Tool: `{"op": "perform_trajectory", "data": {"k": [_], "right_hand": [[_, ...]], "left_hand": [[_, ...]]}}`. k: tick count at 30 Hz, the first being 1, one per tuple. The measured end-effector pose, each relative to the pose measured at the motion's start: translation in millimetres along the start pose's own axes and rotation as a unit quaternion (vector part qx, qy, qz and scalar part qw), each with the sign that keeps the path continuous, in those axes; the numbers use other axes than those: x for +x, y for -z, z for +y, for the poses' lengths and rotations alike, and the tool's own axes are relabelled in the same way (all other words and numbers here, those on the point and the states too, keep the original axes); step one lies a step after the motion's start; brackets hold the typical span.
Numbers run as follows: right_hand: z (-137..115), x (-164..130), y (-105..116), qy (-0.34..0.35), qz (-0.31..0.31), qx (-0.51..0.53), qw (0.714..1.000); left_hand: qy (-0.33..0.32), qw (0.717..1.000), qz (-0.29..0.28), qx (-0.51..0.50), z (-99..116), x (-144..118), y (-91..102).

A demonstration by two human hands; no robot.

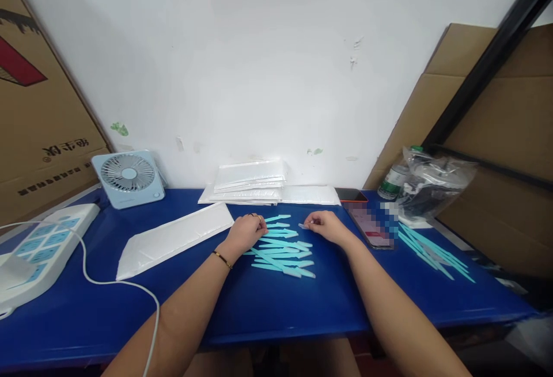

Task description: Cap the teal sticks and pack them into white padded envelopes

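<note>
Several thin turquoise eyebrow razors (285, 254) lie side by side, some crossing, on the blue table in front of me. My left hand (248, 232) is closed at the left ends of the upper ones, its fingers pinching a turquoise razor (280, 233) by the handle; the exact grip is partly hidden. To the right of the pile, just above the table, my right hand (328, 228) pinches a small clear plastic cap (302, 226) between thumb and fingertips. The cap points left, apart from the razors.
A white padded mailer (175, 242) lies left, with stacked mailers (248, 178) by the wall. A blue fan (128, 178), power strip (47, 250) and white cable (116, 283) are farther left. Right are a phone (367, 227), more razors (434, 253) and a bagged item (427, 190).
</note>
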State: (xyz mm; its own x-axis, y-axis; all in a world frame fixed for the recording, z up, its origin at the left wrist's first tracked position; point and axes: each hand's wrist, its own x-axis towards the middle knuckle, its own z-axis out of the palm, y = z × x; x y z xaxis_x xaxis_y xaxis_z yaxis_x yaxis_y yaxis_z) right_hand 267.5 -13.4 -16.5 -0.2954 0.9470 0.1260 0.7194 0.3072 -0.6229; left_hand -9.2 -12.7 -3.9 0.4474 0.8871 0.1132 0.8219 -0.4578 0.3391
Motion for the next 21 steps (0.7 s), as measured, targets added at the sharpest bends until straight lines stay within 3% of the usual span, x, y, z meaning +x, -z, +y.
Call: {"op": "perform_trajectory", "data": {"k": [10, 21], "right_hand": [[-3.8, -0.2, -6.7, 0.021, -0.038, 0.094, 0.995], [-10.1, 1.4, -13.6, 0.051, -0.027, 0.077, 0.995]], "left_hand": [[0.004, 1.000, 0.012, -0.010, 0.7, -0.1, 0.7], [-0.013, 1.000, 0.021, -0.014, 2.4, 1.6, -4.3]]}}
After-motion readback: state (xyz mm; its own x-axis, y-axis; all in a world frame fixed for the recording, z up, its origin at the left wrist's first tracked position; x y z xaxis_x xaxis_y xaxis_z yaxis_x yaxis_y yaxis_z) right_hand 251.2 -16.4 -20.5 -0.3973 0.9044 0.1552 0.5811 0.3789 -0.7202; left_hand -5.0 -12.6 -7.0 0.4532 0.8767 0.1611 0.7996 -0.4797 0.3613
